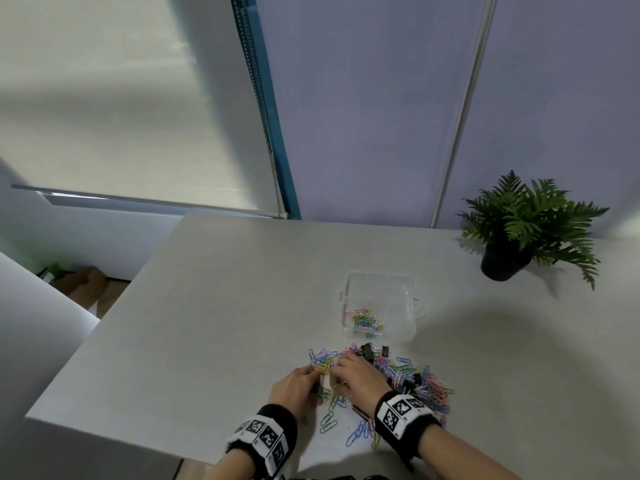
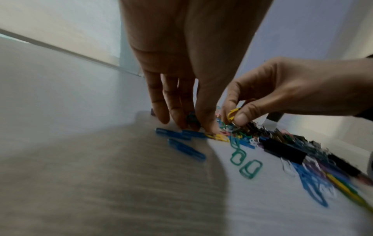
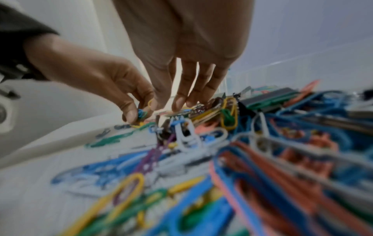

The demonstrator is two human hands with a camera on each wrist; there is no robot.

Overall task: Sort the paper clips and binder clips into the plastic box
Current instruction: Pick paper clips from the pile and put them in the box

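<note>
A heap of coloured paper clips (image 1: 405,375) mixed with black binder clips (image 1: 369,351) lies on the grey table, just in front of the clear plastic box (image 1: 408,327). The box holds a small bunch of paper clips (image 1: 365,319). Both hands work at the heap's left edge, fingertips down and close together. My left hand (image 1: 306,375) pinches a blue paper clip (image 2: 191,119) between thumb and fingers. My right hand (image 1: 341,374) pinches a yellow paper clip (image 2: 232,113) between thumb and forefinger, and its other fingers (image 3: 203,95) hang over the heap. A long black binder clip (image 2: 282,151) lies nearby.
A potted fern (image 1: 509,258) stands at the table's back right. The table's left edge (image 1: 104,317) drops to the floor. Loose green paper clips (image 1: 328,422) and blue ones (image 1: 356,434) lie near the front edge between my wrists.
</note>
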